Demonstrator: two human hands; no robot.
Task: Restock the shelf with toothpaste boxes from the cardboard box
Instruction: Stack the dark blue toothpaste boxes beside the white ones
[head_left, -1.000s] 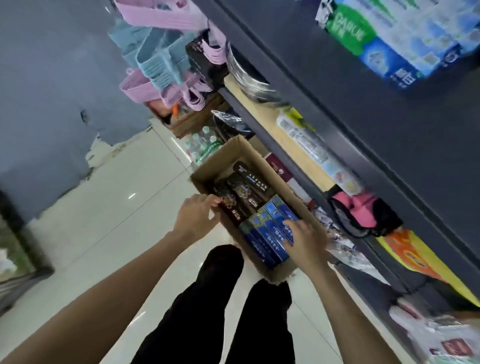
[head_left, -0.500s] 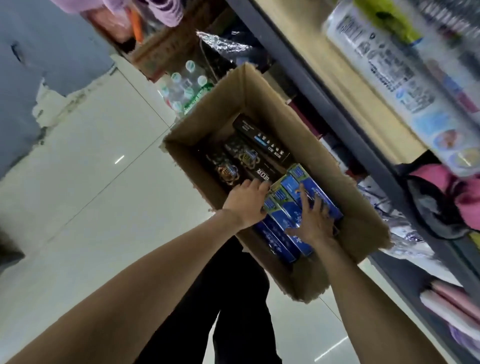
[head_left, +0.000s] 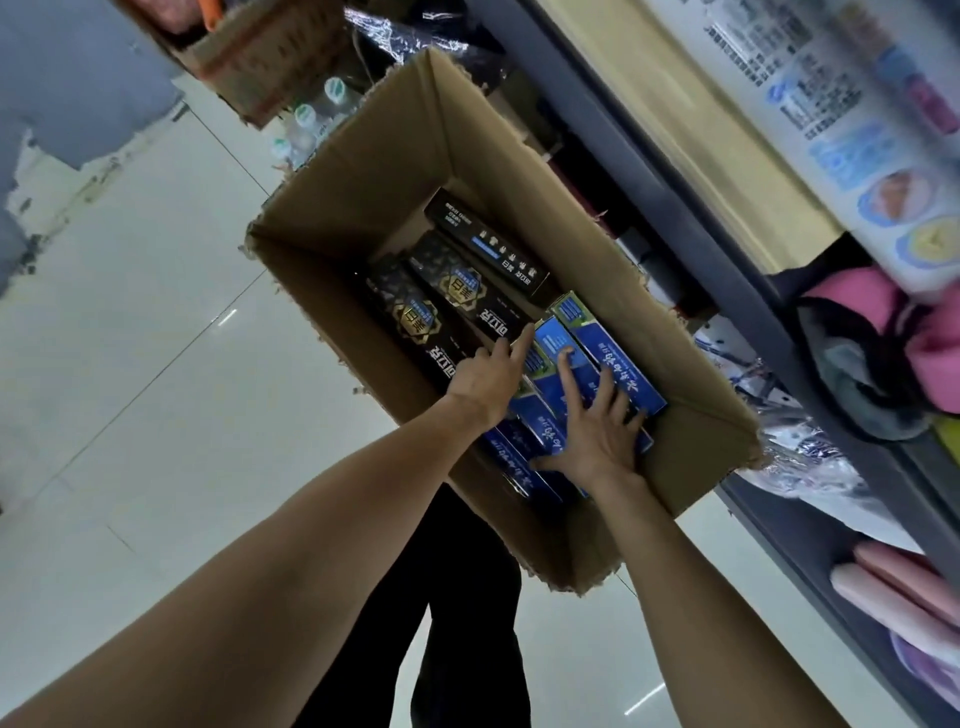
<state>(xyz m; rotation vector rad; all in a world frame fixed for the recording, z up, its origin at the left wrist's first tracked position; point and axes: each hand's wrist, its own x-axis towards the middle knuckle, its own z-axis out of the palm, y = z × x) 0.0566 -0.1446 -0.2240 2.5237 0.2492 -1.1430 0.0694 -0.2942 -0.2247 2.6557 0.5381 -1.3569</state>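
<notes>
Pale tiled floor (head_left: 156, 312), shelf (head_left: 675, 171) at right. In the carton (head_left: 363, 171), the right hand (head_left: 597, 441) spreads flat on blue boxes (head_left: 613, 358); the left hand (head_left: 488, 379) touches them with its index finger extended.

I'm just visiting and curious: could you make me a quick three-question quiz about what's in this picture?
1. True or false: the open brown cardboard box holds toothpaste boxes of only one colour.
2. Which hand lies with spread fingers on the blue toothpaste boxes? A) left B) right
3. Fill in: the left hand points one finger toward the ____ toothpaste boxes.

Key: 1 false, blue and black; 2 B, the right hand; 3 black.
</notes>
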